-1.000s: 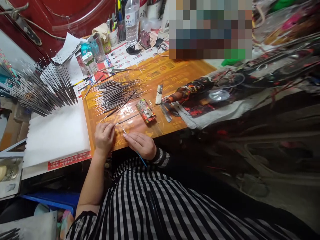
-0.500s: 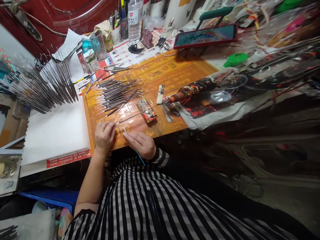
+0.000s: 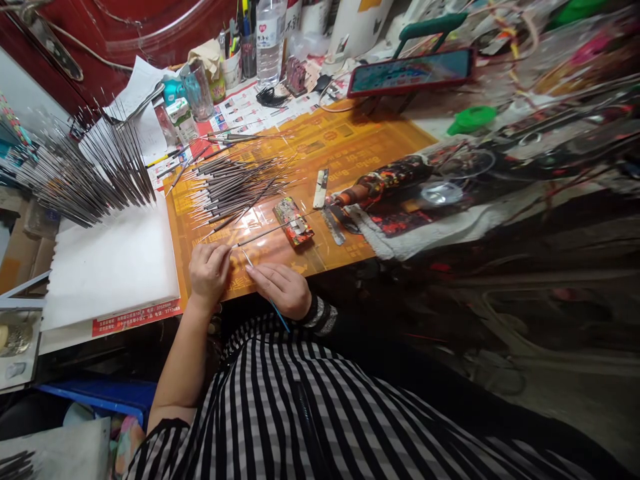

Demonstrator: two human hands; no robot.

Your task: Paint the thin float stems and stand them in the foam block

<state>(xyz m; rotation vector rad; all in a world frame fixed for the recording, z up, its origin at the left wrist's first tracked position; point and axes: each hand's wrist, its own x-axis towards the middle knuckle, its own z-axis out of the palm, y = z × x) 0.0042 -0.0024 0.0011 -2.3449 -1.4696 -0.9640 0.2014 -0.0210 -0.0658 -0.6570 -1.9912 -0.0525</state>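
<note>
My left hand [image 3: 209,272] rests at the front edge of the orange-covered table, thumb and fingers pinched on the near end of a thin grey stick [image 3: 260,235]. The stick slants up to the right, its thin far end passing over a paint-stained block [image 3: 295,223]. Beside it, my right hand [image 3: 284,288] is closed on a thin blue-handled brush [image 3: 278,313]. The brush's pale tip points up and left, close to the stick's near end; whether they touch I cannot tell. Beyond my hands lies a pile of similar grey sticks [image 3: 230,187].
Many dark sticks stand in a white foam block [image 3: 115,260] at the left. A paint-smeared tool with a brown end [image 3: 385,179] lies on the right near a white cloth [image 3: 395,243]. At the back are a phone on a stand [image 3: 410,75] and a water bottle [image 3: 270,43].
The brush in my right hand has shifted very slightly left, its tip a touch nearer the stick. My left hand and the stick look unmoved.
</note>
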